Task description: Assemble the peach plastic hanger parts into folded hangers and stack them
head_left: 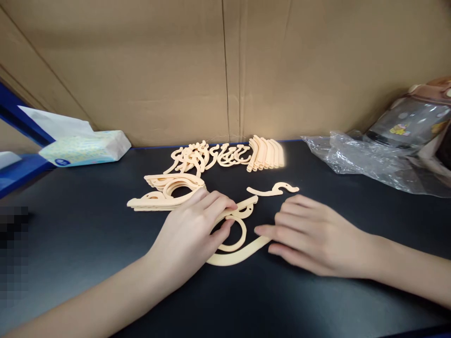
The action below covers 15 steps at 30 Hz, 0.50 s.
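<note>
Thumb and forefinger of the left hand (193, 223), just left of the frame's centre, are pinched together on the straight upper bar of a cream plastic hanger (236, 258), which lies at the centre with its ring and long curved arm towards the lower edge. Right of it, the right hand (317, 234) has its forefinger out over the far end of that curved arm and its thumb just below; whether the two are clamped on it cannot be told. Above the right hand, near its knuckles but apart, a small hooked piece (264, 193) lies flat. Left of centre, partly behind the left hand, sits a stack of similar hangers (151, 204). Farther up, at the middle of the frame, a heap of loose hooks (192, 157) tangles beside a neat row of curved arms (266, 155). All of these rest on a black tabletop (105, 230). At the right edge, a crumpled clear bag (366, 164) lies before a see-through bottle (405, 122); at upper left stands a tissue pack (84, 148), one sheet pulled up. Brown cardboard (158, 70) fills the top.
</note>
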Tool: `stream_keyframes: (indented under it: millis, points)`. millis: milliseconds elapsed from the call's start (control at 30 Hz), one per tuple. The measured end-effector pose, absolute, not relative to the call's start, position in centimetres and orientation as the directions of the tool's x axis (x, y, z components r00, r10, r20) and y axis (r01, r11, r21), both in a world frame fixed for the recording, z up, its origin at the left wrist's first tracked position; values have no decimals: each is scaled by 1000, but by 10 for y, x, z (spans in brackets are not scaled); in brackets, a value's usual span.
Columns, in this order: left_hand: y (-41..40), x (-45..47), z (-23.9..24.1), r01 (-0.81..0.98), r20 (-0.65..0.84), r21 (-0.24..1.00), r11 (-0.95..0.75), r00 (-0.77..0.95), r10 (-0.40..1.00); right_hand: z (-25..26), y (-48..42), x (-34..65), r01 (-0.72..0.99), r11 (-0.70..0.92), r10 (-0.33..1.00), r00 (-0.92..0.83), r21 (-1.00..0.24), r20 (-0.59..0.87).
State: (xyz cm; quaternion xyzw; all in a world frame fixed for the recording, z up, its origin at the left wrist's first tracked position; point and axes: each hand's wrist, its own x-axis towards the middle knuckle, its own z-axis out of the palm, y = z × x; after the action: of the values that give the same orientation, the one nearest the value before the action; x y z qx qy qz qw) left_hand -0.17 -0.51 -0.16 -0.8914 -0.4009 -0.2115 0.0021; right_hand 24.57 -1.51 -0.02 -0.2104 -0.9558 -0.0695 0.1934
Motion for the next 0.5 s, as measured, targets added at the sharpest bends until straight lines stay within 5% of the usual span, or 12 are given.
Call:
stream_keyframes:
  millis: [267, 500]
  points:
    - [-3, -5, 5, 697, 372, 109, -709, 633, 679, 6, 19, 277, 745, 647, 665, -655, 160, 359]
    - [-4, -6, 4, 655, 435, 15, -756, 676, 595, 5, 17, 278, 817, 577, 779, -551, 1, 298]
